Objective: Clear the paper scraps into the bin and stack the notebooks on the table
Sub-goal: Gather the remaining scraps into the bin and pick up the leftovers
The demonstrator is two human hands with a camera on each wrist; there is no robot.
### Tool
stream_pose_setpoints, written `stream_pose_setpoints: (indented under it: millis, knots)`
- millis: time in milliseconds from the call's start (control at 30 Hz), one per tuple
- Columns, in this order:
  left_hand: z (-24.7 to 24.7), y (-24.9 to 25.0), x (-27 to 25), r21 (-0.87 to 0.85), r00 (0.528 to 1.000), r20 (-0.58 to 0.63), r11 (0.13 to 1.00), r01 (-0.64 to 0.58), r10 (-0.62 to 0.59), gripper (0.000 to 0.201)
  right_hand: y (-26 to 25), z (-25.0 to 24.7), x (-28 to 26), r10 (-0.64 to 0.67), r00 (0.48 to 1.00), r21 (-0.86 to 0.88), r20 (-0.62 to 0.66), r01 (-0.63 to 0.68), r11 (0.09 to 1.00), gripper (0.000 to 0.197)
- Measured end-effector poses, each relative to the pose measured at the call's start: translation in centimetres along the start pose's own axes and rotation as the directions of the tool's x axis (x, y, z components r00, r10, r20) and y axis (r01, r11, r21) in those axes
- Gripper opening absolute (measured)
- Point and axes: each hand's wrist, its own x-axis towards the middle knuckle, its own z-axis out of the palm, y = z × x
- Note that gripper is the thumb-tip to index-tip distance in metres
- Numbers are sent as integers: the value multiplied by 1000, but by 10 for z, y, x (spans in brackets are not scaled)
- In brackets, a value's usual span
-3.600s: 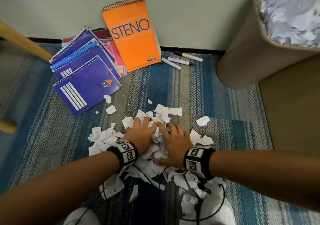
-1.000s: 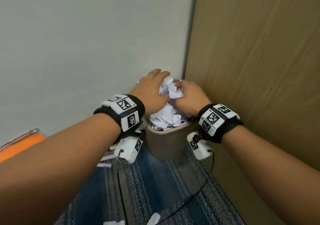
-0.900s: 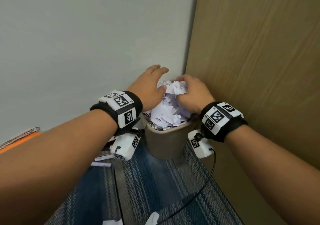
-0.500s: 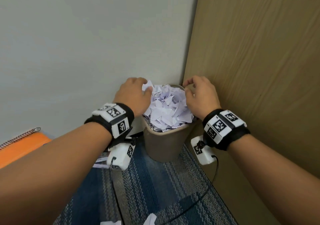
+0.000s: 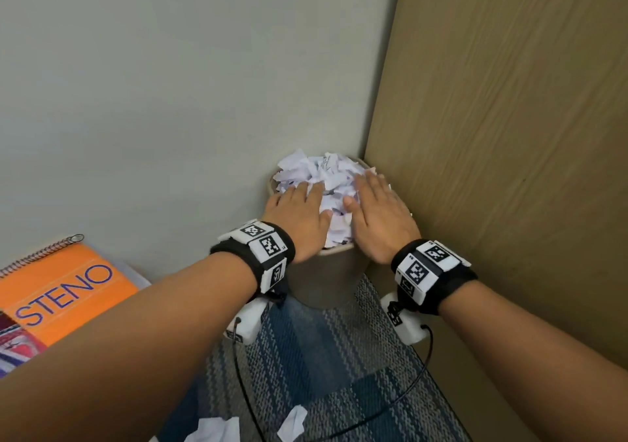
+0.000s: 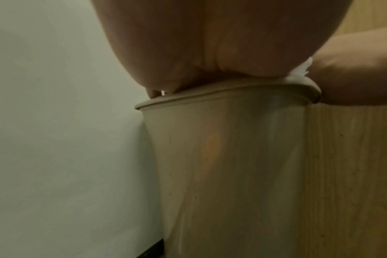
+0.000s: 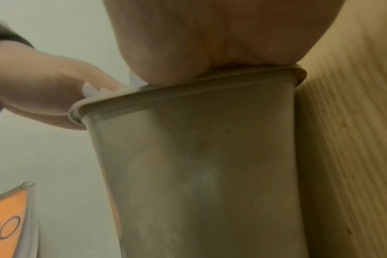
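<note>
I see the bin (image 5: 324, 282), a tan round tapering container, standing upright on the striped carpet in the corner between the pale wall and the wood panel. It is heaped above its rim with white paper scraps (image 5: 316, 173), crumpled and torn, some with faint print. My left hand (image 5: 299, 217) and right hand (image 5: 379, 217) lie flat on the near part of the heap, fingers straight. Two loose scraps (image 5: 292, 423) lie on the carpet near me. The orange STENO notebook (image 5: 64, 292), spiral-bound at the top, leans against the wall at left, with red and purple notebook covers (image 5: 17, 346) partly visible just in front of it.
</note>
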Motion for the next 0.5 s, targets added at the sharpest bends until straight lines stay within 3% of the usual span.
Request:
stream_pose_setpoints:
  millis: [133,300,433,500]
  knots:
    - [-14,-13,-7,-41,998,-62,999,13,-15,60,3,-9,2,-6,997,151,-83,19,988,67]
    - [-36,-32,-26,-81,988,-154,997,-1,-11,55,-14,-28,-7,-24,961,167,-274,72,983,68]
    - [-46,-69,-71,-158,962,-270,987,-12,-31,50,-74,-27,-39,-287,853,173,-436,392,903,50]
    - [-29,-100,-110,-164,955,-295,986,-11,-38,50,-112,-4,-72,-491,803,154,-338,562,813,43]
